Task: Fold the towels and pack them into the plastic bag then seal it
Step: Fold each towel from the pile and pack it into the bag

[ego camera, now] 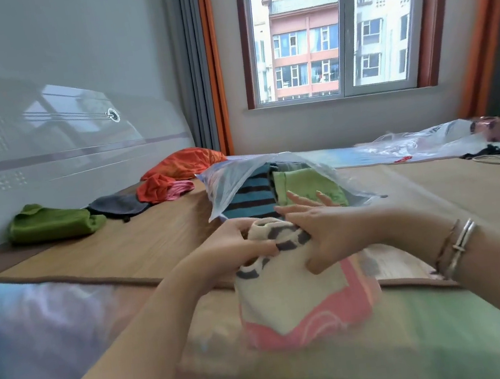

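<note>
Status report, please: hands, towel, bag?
Left hand and right hand both grip cream-pink towel, near open mouth of plastic bag. Striped and green towels already inside. Nothing blocking.

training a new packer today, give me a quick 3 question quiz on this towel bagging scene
1. True or false: the plastic bag is already sealed.
2. Which towel do both hands hold? A) dark green B) cream and pink C) orange
3. Fill in: inside the bag, a blue striped towel lies beside a light ____ one.

Key
1. False: its mouth gapes open toward the person.
2. B: the left hand and right hand grip the cream and pink towel in front of the bag.
3. Green: the light green towel.
</note>
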